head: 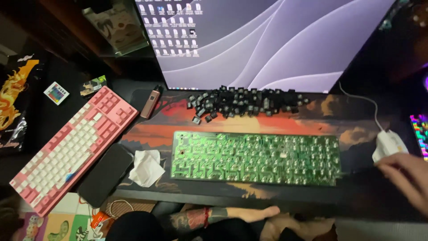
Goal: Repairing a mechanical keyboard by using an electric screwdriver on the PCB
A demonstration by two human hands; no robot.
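Note:
My right hand (405,176) comes in from the right edge with its fingers loosely spread and nothing in them. Its fingertips are just below a white wired mouse (388,143); whether they touch it is unclear. To the left, a bare green keyboard circuit board (256,158) lies flat on the printed desk mat (151,131). Behind the board, a heap of black keycaps (243,101) sits in front of the monitor (267,40). My left hand is not visible. A tattooed limb with a red band (209,218), seemingly a leg, lies below the desk's front edge.
A pink and white keyboard (73,149) lies slanted at the left, with a dark phone (106,175) and a crumpled white tissue (146,167) beside it. A small pinkish device (150,103) lies near the monitor's foot. Glowing coloured lights (420,134) show at the right edge.

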